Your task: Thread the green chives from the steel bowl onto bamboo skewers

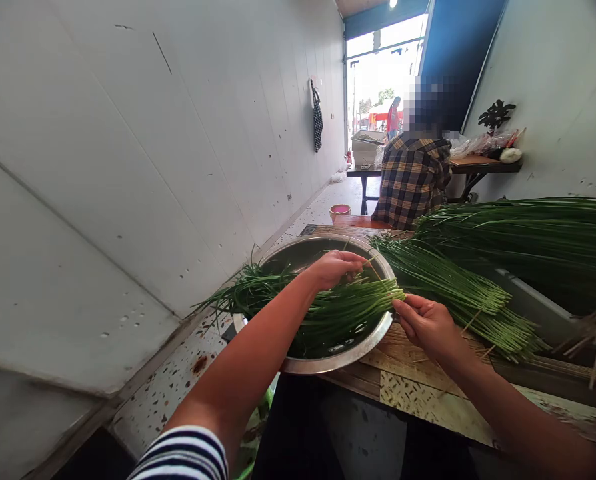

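A metal basin [328, 365] holds a bunch of garlic chives [348, 303], their pale cut ends at its right rim and their green leaves trailing over the left side. My left hand [335, 268] reaches across the top of the bunch, its fingers pinched on a thin yellowish stalk [375, 267]. At the right rim, my right hand [428, 323] is closed, thumb and forefinger pressed together at the cut ends. What exactly lies between those fingertips is too small to make out. Right of the basin, more bundled chives [458, 287] lie on the wooden table [403, 353].
A large heap of long chives [528, 227] rests over a grey crate [533, 293] on the right. Beyond the table sits a person in a plaid shirt [411, 177], back turned, at another table. A pink bucket [340, 211] stands on the floor. A white wall [128, 167] runs along the left.
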A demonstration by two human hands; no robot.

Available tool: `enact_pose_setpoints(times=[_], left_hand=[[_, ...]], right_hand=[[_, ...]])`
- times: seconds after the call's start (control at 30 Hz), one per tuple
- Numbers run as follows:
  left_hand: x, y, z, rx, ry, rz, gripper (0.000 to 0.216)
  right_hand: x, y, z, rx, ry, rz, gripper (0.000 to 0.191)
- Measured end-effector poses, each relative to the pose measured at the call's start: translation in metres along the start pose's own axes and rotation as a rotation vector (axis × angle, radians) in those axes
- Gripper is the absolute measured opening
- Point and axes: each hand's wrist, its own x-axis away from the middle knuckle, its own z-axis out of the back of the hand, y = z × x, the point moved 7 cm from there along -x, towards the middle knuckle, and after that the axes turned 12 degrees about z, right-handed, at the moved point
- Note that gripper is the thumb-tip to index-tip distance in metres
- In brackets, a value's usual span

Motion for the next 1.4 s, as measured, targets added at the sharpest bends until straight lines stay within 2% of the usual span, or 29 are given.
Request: enact_pose_setpoints(times=[1.03, 1.4], left_hand=[[0.003, 0.0012, -0.0034, -0.006, -0.027, 0.009, 0.01], [0.0026, 0.0005, -0.0035, 0.04, -0.034, 0.023, 0.01]], right_hand=[[0.0014, -0.0031, -0.0003, 0.041, 0.003, 0.006, 0.042], [-0.0006, 0.005, 0.0017, 0.018, -0.003, 0.008, 0.041]])
